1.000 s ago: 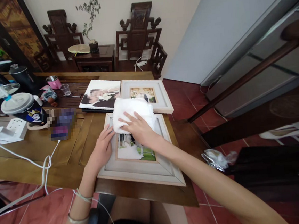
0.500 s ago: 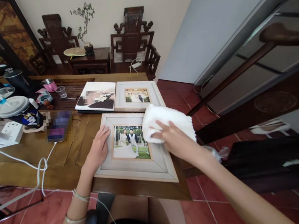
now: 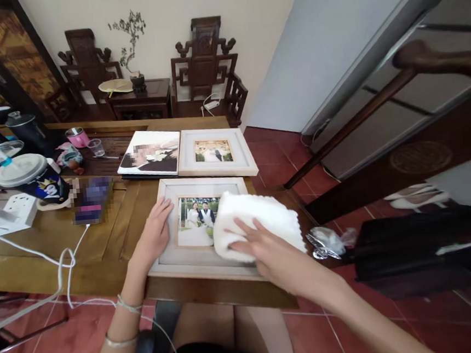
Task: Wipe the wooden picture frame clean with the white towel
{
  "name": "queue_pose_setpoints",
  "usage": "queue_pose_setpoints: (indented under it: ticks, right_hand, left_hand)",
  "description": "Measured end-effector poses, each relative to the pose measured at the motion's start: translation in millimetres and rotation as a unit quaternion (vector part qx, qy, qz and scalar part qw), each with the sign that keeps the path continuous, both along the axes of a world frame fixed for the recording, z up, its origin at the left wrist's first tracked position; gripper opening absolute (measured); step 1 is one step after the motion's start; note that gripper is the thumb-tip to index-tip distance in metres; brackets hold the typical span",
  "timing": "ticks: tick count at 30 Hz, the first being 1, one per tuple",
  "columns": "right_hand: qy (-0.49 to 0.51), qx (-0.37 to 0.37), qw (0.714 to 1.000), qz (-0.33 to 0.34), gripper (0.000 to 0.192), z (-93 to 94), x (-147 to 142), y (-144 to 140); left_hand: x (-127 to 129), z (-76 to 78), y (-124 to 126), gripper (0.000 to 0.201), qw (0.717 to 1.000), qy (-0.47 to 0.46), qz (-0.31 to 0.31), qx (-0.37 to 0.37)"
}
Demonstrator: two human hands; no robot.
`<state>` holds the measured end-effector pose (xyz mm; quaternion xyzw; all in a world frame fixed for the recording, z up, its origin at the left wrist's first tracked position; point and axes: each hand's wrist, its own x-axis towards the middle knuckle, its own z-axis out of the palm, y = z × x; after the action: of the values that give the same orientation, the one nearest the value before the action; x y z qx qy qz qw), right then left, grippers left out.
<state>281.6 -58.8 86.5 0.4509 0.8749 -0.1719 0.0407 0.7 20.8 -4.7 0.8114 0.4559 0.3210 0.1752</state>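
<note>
A dark lidded paper cup (image 3: 33,180) and a white power strip (image 3: 13,208) are sitting well to the left of the white photo frame (image 3: 172,259) lying flat at the wooden table's (image 3: 101,248) near edge. The left hand (image 3: 155,234) is resting open, fingers spread, on the frame's left border, while the right hand (image 3: 267,250) is pressing flat, fingers extended, on a folded white towel (image 3: 259,215) covering the frame's right side. Just beyond the frame, a photo print (image 3: 149,154) and a second white frame (image 3: 216,152) are lying side by side.
</note>
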Motion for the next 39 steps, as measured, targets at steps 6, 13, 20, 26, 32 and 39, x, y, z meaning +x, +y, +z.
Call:
queue_pose_setpoints:
  ticks: [6,13,20,26,32,39]
  right_hand:
    - [-0.009,0.118,0.991,-0.056,0.074,-24.2,-40.7,72.5]
    - [-0.009,0.149,0.989,-0.006,0.068,-23.1,-120.2,113.1]
    - [-0.02,0.132,0.988,0.074,0.045,-14.9,-124.8,55.4]
    - [-0.012,0.042,0.984,0.174,0.05,1.9,-96.0,5.6]
    - [0.0,-0.018,0.986,0.164,0.049,23.1,-61.2,-14.2]
    - [0.044,0.042,0.988,0.144,0.046,6.5,-109.0,-20.6]
  left_hand:
    - [5.7,13.3,-6.3,0.05,0.999,-0.016,0.02,-0.038]
    - [2.3,13.4,-6.6,0.062,0.996,-0.09,0.019,0.017]
    - [2.8,12.6,-11.9,0.073,0.99,-0.138,0.007,0.005]
    - [4.0,14.3,-11.5,0.066,0.996,-0.085,0.011,-0.032]
    - [10.1,11.9,-8.2,0.049,0.997,-0.051,0.054,-0.017]
    - [10.5,22.1,-11.0,0.048,0.98,-0.134,0.104,-0.108]
